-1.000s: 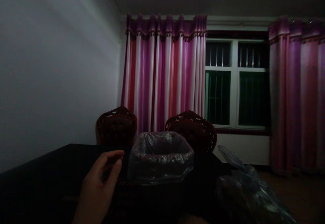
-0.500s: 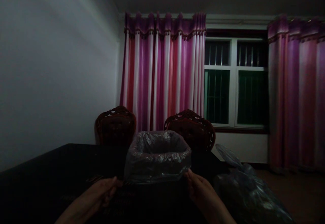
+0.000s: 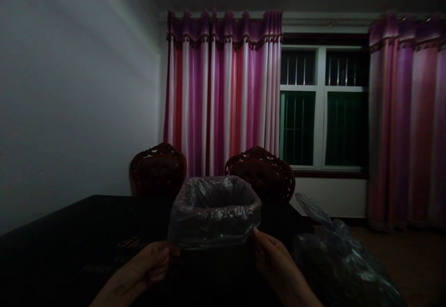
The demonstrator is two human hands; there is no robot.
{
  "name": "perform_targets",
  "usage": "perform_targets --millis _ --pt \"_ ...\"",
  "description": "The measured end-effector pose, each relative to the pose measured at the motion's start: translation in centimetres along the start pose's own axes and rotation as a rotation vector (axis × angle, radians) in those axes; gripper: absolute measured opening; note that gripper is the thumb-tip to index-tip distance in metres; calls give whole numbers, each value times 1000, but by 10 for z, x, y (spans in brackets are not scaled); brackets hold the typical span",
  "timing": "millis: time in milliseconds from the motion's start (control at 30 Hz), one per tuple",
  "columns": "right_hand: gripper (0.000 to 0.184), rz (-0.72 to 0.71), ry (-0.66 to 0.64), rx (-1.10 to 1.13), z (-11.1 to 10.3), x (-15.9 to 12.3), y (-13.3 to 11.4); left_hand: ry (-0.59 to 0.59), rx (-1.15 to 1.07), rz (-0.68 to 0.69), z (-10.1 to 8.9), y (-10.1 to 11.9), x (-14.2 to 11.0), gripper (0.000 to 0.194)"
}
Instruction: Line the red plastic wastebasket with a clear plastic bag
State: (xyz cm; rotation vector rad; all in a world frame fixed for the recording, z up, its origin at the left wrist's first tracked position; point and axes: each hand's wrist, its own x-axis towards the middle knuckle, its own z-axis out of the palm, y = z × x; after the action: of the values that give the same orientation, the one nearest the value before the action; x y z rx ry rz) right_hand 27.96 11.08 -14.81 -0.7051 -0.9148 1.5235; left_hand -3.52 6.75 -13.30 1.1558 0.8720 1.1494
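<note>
A trash bin stands upright on the dark table, lined with a thin translucent garbage bag (image 3: 216, 228) folded out over its rim. The bag's lower edge hangs partway down the outside, and the bin's body below is almost lost in the dark. At the near left corner, my left hand (image 3: 148, 267) is closed with thumb and fingers pinching the bag's edge. On the opposite side my right hand (image 3: 275, 258) pinches the bag's edge near the right corner. The inside of the bin is too dark to make out.
A knotted, filled plastic bag (image 3: 344, 260) lies to the right of the table. Two carved chairs (image 3: 158, 170) stand behind the dark table (image 3: 104, 209), which bears faint lettering. Beyond them are striped curtains (image 3: 223, 102) and a barred window (image 3: 298, 130).
My left hand has moved right and closer to the bag's corner, now touching its edge. My right hand has shifted slightly left. The view has tilted slightly downward.
</note>
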Motion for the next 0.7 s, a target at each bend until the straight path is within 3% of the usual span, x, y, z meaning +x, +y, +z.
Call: perform_targets --millis 100,300,700 --pt "40 -4 11 6 -1 -1 0 -72 -48 3 -1 0 6 39" --pt "35 -4 -4 23 -1 0 0 -48 -38 11 -4 -3 11 28" --pt "37 31 -73 45 1 -5 -7 -20 -31 8 -14 -7 17 31"
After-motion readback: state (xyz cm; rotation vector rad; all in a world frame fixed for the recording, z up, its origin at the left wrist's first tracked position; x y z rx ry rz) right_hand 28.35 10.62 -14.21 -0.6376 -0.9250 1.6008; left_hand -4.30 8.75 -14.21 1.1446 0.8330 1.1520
